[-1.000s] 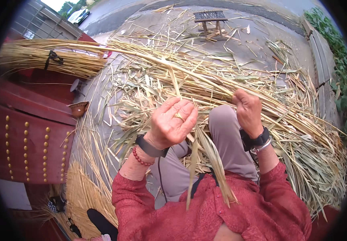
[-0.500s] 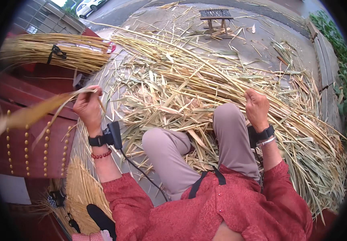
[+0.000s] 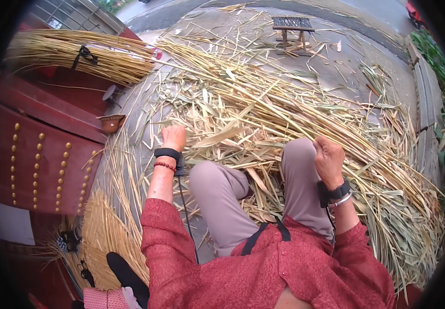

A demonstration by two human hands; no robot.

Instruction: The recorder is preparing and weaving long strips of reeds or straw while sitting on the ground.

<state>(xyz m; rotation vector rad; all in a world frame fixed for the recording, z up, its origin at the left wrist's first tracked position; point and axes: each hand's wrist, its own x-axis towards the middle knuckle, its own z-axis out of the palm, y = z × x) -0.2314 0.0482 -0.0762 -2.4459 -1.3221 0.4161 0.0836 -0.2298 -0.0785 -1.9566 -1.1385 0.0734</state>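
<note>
My right hand (image 3: 329, 157) is closed above my right knee, around the near end of a long, straw-coloured stalk (image 3: 233, 99). That stalk slants away to the far left over the heap. My left hand (image 3: 173, 138) is a closed fist left of my left knee, at the heap's edge; whatever it may hold is hidden behind the fingers. Just right of it shows a broad, pale dry leaf (image 3: 223, 135); I cannot tell whether it touches the fist. Peeled stalks (image 3: 284, 105) lie across a thick heap of loose dry leaves (image 3: 207, 116) in front of my knees.
A tied stalk bundle (image 3: 114, 54) lies at the far left, above a dark red studded panel (image 3: 47, 154). Nearby stands a brown pot (image 3: 111, 123). A small stool (image 3: 292, 24) is at the back, a straw bundle (image 3: 104, 237) at my near left, wooden planks (image 3: 424, 98) at the right.
My left hand has swung right and inward; the long leaf strip that trailed left from it is gone from there. My right hand has come slightly nearer, and the stalk's far end has shifted right.
</note>
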